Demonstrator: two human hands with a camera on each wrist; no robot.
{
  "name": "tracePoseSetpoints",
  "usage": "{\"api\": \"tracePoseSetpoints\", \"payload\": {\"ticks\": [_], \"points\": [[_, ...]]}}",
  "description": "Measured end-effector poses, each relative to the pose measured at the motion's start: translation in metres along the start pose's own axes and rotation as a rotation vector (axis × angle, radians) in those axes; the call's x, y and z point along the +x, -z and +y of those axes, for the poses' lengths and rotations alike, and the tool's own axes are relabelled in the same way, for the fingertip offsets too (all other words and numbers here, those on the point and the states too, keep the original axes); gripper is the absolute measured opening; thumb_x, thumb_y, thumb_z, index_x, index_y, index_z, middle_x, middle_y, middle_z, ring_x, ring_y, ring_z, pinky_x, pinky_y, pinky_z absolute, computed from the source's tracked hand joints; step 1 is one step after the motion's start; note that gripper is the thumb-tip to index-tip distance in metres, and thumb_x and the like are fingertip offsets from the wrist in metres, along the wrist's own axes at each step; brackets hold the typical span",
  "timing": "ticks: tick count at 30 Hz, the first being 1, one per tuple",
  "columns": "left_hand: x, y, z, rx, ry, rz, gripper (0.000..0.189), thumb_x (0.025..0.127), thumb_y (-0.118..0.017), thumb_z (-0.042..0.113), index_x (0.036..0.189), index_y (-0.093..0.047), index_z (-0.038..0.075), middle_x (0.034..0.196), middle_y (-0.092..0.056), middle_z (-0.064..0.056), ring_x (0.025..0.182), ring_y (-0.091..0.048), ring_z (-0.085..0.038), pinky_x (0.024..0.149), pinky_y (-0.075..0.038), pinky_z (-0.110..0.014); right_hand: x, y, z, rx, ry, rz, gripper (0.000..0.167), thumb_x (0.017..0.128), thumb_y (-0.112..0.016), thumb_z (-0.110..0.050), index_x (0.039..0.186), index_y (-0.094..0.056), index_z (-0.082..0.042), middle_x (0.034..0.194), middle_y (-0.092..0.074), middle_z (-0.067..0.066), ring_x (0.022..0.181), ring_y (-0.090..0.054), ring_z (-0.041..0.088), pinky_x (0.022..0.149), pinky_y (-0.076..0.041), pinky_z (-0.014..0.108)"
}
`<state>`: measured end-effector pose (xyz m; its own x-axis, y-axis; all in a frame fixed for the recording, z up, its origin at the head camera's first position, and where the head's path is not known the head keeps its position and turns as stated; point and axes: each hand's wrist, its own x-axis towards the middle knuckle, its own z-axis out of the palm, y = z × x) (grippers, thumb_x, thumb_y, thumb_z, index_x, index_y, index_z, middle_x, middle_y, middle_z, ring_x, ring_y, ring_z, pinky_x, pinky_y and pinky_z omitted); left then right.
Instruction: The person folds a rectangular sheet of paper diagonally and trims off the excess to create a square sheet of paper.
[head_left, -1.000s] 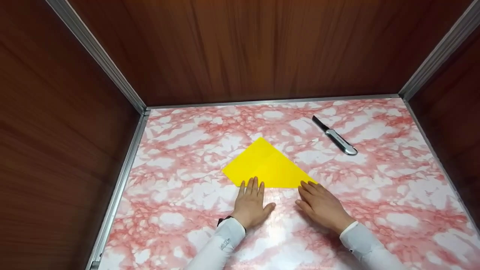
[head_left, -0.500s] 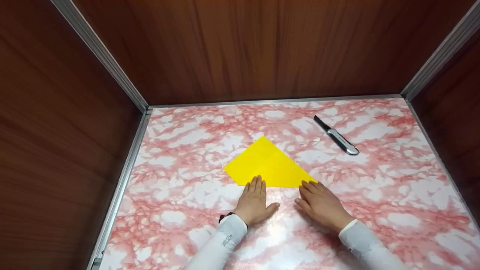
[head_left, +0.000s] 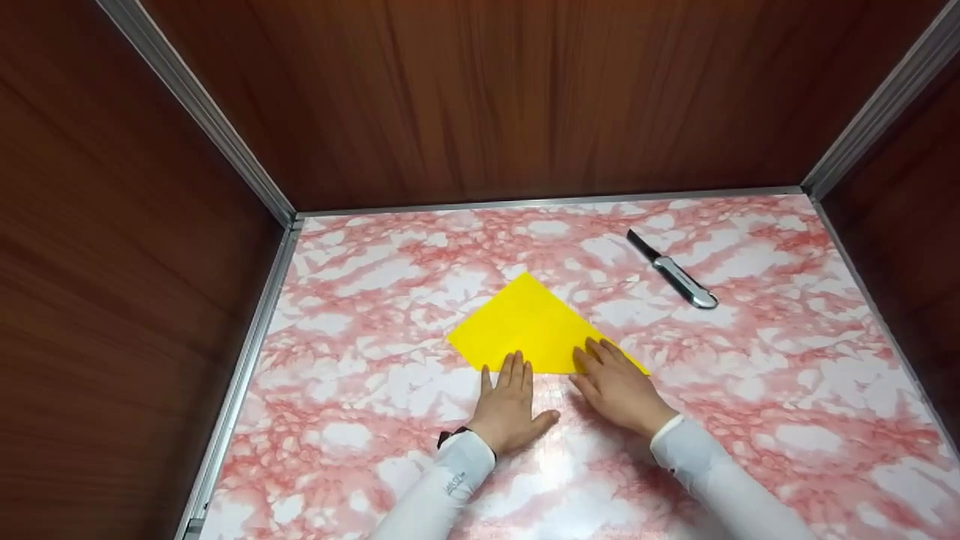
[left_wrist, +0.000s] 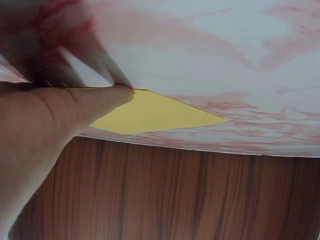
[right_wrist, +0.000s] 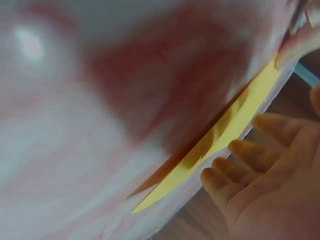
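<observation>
A yellow sheet of paper (head_left: 517, 319), with a pointed far corner and a straight near edge, lies on the marbled table. Spread fingers of my left hand (head_left: 504, 405) rest on that near edge, left of its middle, the thumb pointing out to the right. Over the right part of the sheet is my right hand (head_left: 619, 386), its fingers extended and slightly bent. In the right wrist view, the fingers of the right hand (right_wrist: 265, 170) cast shadows on the paper (right_wrist: 240, 117), whose near edge stands slightly raised. From the left wrist, the paper (left_wrist: 155, 115) shows beyond the fingertip.
A utility knife (head_left: 673, 281) with a dark blade end and silver handle lies at the back right. Dark wood-grain panels (head_left: 480, 97) with metal edging (head_left: 555, 202) enclose the red-and-white table (head_left: 360, 322) on the left, back and right.
My right hand has shifted left and forward, from the paper's right corner onto the sheet, and that corner is now uncovered. The left hand has stayed nearly in place, its fingers spreading slightly.
</observation>
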<state>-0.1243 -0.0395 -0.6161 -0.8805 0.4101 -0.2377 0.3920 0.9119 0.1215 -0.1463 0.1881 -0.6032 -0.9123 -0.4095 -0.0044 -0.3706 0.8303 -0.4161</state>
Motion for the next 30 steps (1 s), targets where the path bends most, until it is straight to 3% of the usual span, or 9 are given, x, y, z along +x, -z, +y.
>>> {"api": "tracePoseSetpoints", "payload": {"ticks": [4, 9, 17, 24, 30], "points": [[0.002, 0.001, -0.002, 0.006, -0.031, -0.015, 0.096, 0.099, -0.035, 0.072, 0.161, -0.023, -0.001, 0.169, -0.014, -0.02, 0.156, -0.011, -0.032, 0.118, -0.015, -0.066, 0.017, 0.01, 0.005, 0.123, -0.139, 0.003, 0.06, 0.105, -0.056, -0.029, 0.154, -0.041, 0.003, 0.155, -0.037, 0.032, 0.143, -0.033, 0.05, 0.115, -0.027, 0.063], [0.007, 0.003, -0.007, 0.028, -0.073, -0.006, 0.088, 0.102, -0.032, 0.068, 0.161, -0.027, 0.003, 0.169, -0.016, -0.017, 0.156, -0.014, -0.031, 0.119, -0.015, -0.064, 0.025, 0.017, 0.009, 0.236, -0.29, -0.008, 0.065, 0.105, -0.055, -0.024, 0.158, -0.03, 0.004, 0.155, -0.034, 0.033, 0.141, -0.032, 0.053, 0.115, -0.028, 0.062], [0.016, 0.005, -0.014, 0.042, -0.101, 0.089, 0.066, 0.105, -0.04, 0.057, 0.146, -0.05, 0.007, 0.159, -0.039, -0.013, 0.148, -0.033, -0.03, 0.116, -0.027, -0.063, 0.022, 0.019, 0.012, 0.372, -0.4, -0.02, 0.073, 0.103, -0.058, -0.023, 0.161, -0.022, 0.002, 0.153, -0.036, 0.031, 0.135, -0.037, 0.05, 0.115, -0.03, 0.06], [0.021, 0.005, -0.018, 0.022, -0.132, 0.106, 0.054, 0.106, -0.044, 0.051, 0.139, -0.053, 0.01, 0.156, -0.043, -0.011, 0.146, -0.035, -0.027, 0.116, -0.027, -0.062, 0.025, 0.023, 0.01, 0.705, -0.602, -0.128, 0.081, 0.105, -0.056, -0.026, 0.165, -0.005, -0.008, 0.167, -0.019, 0.019, 0.151, -0.026, 0.036, 0.12, -0.023, 0.054], [0.023, 0.004, -0.018, -0.032, -0.162, 0.121, 0.047, 0.105, -0.048, 0.045, 0.135, -0.055, 0.011, 0.155, -0.043, -0.01, 0.146, -0.034, -0.027, 0.117, -0.025, -0.062, 0.027, 0.026, 0.007, 0.814, -0.637, -0.125, 0.08, 0.106, -0.056, -0.03, 0.166, -0.006, -0.012, 0.169, -0.018, 0.016, 0.152, -0.025, 0.034, 0.12, -0.022, 0.054]]}}
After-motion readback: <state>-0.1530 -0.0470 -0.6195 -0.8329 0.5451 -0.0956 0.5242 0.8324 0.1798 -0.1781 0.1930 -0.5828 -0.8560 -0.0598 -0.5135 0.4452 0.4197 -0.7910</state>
